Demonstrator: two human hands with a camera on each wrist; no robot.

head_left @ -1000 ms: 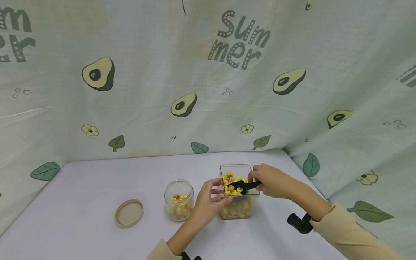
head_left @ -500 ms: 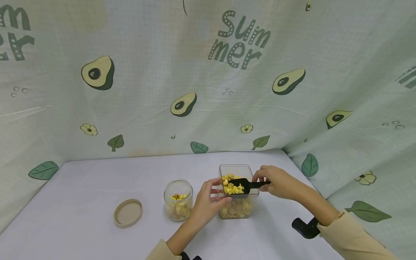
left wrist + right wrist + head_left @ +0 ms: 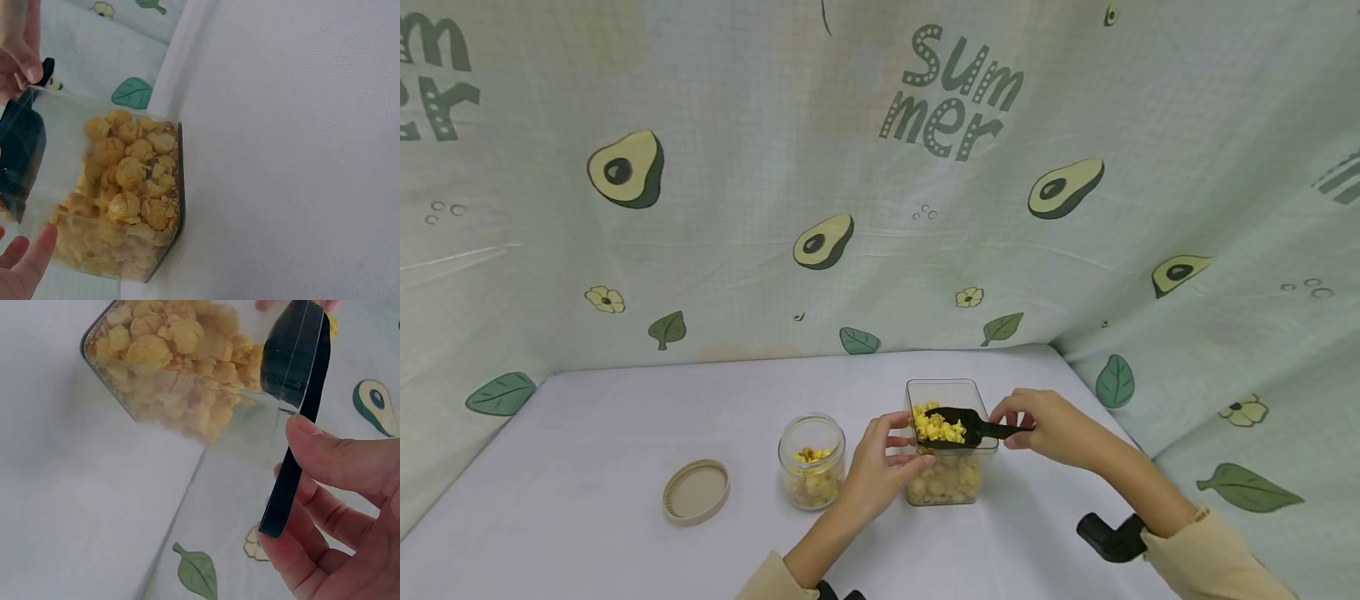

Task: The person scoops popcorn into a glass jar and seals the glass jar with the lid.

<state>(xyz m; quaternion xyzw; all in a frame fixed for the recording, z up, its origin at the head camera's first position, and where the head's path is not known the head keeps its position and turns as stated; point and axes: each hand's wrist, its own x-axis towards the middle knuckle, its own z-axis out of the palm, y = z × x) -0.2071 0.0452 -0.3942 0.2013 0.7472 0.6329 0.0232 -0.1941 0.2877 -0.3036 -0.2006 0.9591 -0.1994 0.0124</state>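
A clear square container (image 3: 943,492) of popcorn (image 3: 131,169) stands on the table. At its upper part, my left hand (image 3: 880,467) holds the wall, with the thumb (image 3: 45,250) on the near side and the other fingers at the left side. My right hand (image 3: 1048,425) pinches the handle of a black scoop (image 3: 973,429) between thumb (image 3: 331,453) and fingers. The scoop's bowl, heaped with yellow popcorn (image 3: 936,425), lies level at the container's mouth, partly inside the rim. Through the clear wall, the scoop shows above the remaining popcorn.
Left of the container stands a round glass jar (image 3: 812,467), open and partly filled with popcorn. A round beige lid (image 3: 696,492) lies farther left on the white table (image 3: 587,467). Printed fabric (image 3: 722,208) hangs behind and at the sides.
My right hand has drawn the scoop to the right and levelled it, lifting popcorn up to the container's mouth. The left hand, container, jar and lid have stayed in place.
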